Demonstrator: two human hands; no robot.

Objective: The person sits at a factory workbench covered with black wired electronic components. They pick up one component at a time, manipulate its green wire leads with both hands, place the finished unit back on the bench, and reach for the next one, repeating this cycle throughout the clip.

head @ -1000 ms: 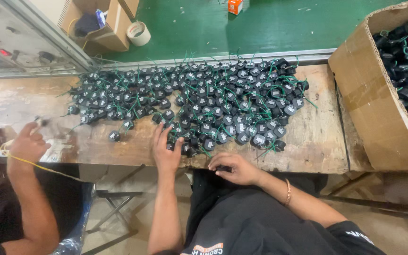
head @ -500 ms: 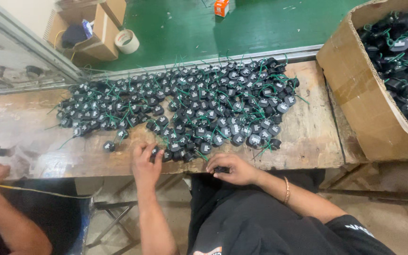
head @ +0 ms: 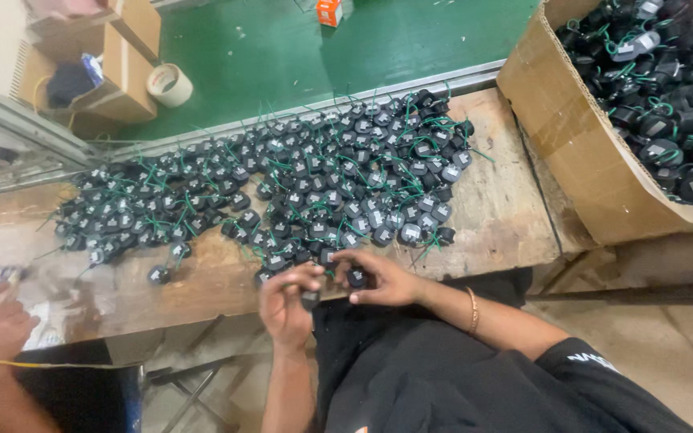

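Small round black plastic part (head: 356, 277) with thin green wires sits pinched in the right hand (head: 382, 278) at lower centre, at the tabletop (head: 507, 216) edge; the left hand (head: 286, 301) grips another. Most of the pile (head: 298, 192) above looks unhandled, and the cardboard box (head: 579, 136) at upper right is full.

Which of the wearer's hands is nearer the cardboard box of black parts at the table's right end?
Right. The right hand is at the table's near edge, on the side towards the cardboard box; the left hand sits beside it, farther from the box.
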